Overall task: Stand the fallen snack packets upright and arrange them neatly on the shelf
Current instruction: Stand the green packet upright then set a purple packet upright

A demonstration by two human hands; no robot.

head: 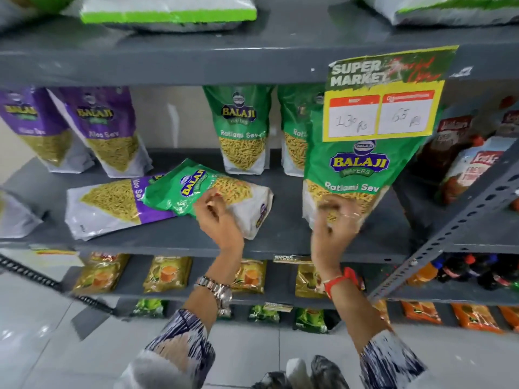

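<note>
My right hand (334, 220) grips the bottom of a green Ratlami Sev packet (351, 169), held upright at the front of the grey shelf (280, 242). My left hand (216, 217) rests on a fallen green packet (196, 189) that lies tilted across a fallen purple Aloo Sev packet (112, 203); its fingers are curled at the packet's edge. Two green packets (243, 127) stand upright at the back, and two purple packets (108, 127) stand at the back left.
A yellow price tag (382, 108) hangs from the shelf above, covering the held packet's top. Red packets (460, 153) fill the right section behind a slanted perforated metal post (455, 226). Lower shelves hold gold, green and orange packets. Another packet lies at far left (16, 217).
</note>
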